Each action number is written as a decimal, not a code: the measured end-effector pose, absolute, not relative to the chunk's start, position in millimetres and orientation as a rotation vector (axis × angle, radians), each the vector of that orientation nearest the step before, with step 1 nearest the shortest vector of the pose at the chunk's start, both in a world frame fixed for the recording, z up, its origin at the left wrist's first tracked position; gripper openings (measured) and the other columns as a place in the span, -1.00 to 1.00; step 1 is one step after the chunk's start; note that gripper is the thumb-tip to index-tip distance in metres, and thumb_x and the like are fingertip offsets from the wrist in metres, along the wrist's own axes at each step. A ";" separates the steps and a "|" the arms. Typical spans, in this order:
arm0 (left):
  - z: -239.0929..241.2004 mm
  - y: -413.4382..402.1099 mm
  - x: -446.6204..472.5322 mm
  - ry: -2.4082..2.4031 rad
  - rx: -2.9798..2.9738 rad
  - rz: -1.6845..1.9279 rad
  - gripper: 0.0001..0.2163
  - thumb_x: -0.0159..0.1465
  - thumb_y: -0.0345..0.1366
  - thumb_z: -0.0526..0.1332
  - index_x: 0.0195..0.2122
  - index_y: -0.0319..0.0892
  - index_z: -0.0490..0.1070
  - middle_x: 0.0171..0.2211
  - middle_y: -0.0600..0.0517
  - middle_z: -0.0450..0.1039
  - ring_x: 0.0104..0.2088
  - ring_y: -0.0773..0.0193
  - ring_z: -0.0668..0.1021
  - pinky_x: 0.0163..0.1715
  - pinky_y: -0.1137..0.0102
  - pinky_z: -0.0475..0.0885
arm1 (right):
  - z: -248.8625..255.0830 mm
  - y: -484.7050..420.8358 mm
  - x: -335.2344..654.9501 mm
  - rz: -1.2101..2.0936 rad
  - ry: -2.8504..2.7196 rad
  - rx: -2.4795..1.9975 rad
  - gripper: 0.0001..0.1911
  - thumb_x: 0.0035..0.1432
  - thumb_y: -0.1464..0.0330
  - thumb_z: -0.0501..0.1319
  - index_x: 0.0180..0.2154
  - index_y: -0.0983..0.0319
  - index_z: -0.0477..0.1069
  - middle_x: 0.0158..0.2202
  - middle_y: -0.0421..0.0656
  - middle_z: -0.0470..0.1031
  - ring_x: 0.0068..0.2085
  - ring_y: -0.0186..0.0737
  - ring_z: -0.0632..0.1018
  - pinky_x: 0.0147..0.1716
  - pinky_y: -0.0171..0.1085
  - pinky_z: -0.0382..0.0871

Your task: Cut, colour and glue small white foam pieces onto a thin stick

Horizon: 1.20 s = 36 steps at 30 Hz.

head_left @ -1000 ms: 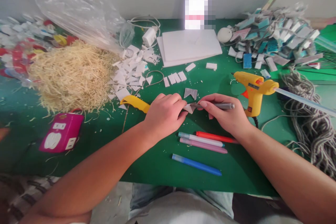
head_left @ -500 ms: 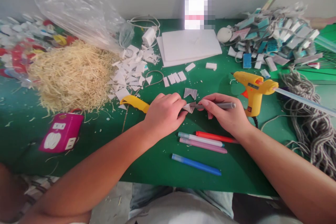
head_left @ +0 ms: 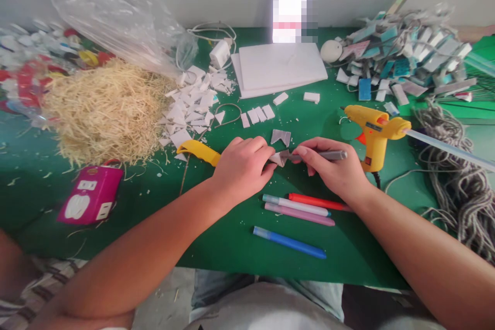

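One notched piece, on the far side, looks already grey. The left hand pinches a small piece, seemingly only partly grey; the right hand grips a pen, tip at its edge. Four strips, far left of these, are white.

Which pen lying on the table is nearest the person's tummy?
The blue pen. It lies by itself in front, while the red pen, white pen and pink pen bunch together farther back.
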<state>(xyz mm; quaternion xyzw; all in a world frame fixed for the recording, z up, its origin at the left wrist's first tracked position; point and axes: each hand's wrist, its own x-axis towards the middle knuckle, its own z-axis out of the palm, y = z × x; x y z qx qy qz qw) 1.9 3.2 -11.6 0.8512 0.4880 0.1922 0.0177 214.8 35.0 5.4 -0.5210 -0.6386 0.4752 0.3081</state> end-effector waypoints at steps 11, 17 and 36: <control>-11.3 4.1 2.8 1.511 2.647 0.591 -0.88 0.35 -0.38 0.18 -0.28 -0.18 0.51 -0.31 0.01 0.56 -0.32 0.21 0.60 -0.33 0.30 0.30 | 3.7 35.8 215.4 1.261 -1.719 -1.358 -0.39 0.10 -0.21 0.27 -0.47 0.22 0.57 -0.63 -0.20 0.47 -0.64 -0.37 0.34 -0.64 -0.32 0.23; -10.2 4.1 3.6 1.511 2.651 0.607 -0.88 0.34 -0.39 0.19 -0.30 -0.18 0.51 -0.31 0.01 0.56 -0.33 0.20 0.60 -0.34 0.30 0.30 | 3.9 35.3 215.8 1.261 -1.703 -1.357 -0.39 0.10 -0.21 0.28 -0.47 0.22 0.56 -0.67 -0.23 0.40 -0.64 -0.37 0.33 -0.65 -0.33 0.22; -11.7 4.7 3.1 1.491 2.664 0.659 -0.87 0.36 -0.38 0.17 -0.27 -0.20 0.51 -0.33 0.03 0.55 -0.34 0.21 0.59 -0.34 0.30 0.28 | 2.6 36.5 214.4 1.268 -1.700 -1.351 -0.43 0.10 -0.18 0.30 -0.41 0.23 0.58 -0.67 -0.26 0.36 -0.63 -0.38 0.32 -0.65 -0.33 0.19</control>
